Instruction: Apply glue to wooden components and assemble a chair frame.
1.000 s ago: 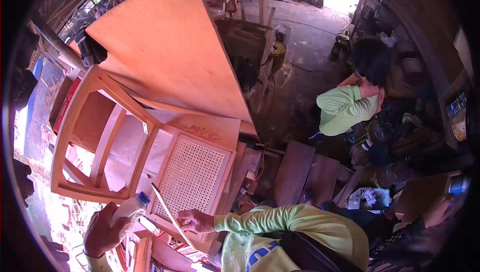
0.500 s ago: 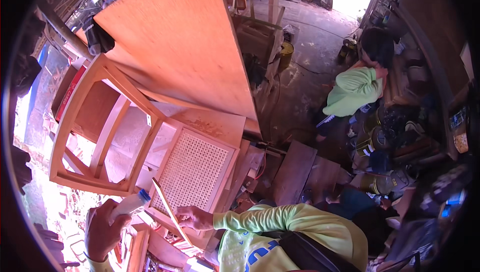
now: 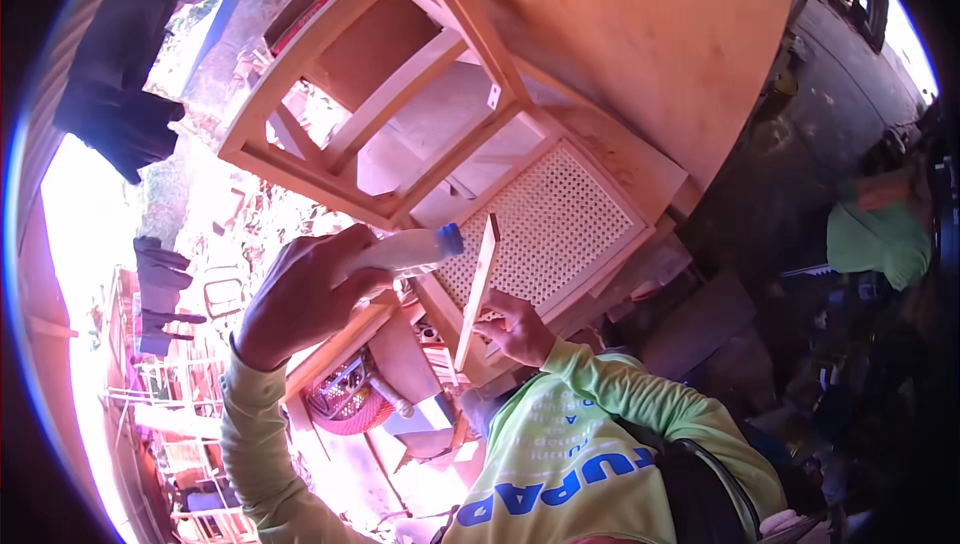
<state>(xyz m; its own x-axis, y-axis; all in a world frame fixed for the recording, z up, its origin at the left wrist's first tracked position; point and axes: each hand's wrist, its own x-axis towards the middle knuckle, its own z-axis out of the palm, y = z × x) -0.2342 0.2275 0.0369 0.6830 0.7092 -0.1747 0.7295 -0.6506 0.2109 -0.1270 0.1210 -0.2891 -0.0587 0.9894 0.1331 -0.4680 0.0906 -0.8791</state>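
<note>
My left hand [image 3: 300,296] is closed around a whitish plastic bottle [image 3: 408,250] with a blue cap, tilted so the cap points to the right. In my right hand [image 3: 522,330] a thin, narrow wooden strip [image 3: 477,294] is pinched near its lower part, its upper end rising toward the bottle cap's right side. Behind both hands lies a wooden chair [image 3: 465,109] with an open backrest frame. Its woven cane seat panel [image 3: 560,229] sits within a wooden border, just beyond the strip.
A large wooden board [image 3: 660,34] with a curved edge stands behind the chair. Below my left hand is a red round basket [image 3: 345,406] with tools on it. Dark glove-like items [image 3: 160,289] hang at left. Another person in a green top [image 3: 880,244] is at far right.
My view has swung to the right, so the chair and board appear further right and the other person nears the edge. Both hands still hold the bottle and strip; the strip stands more upright.
</note>
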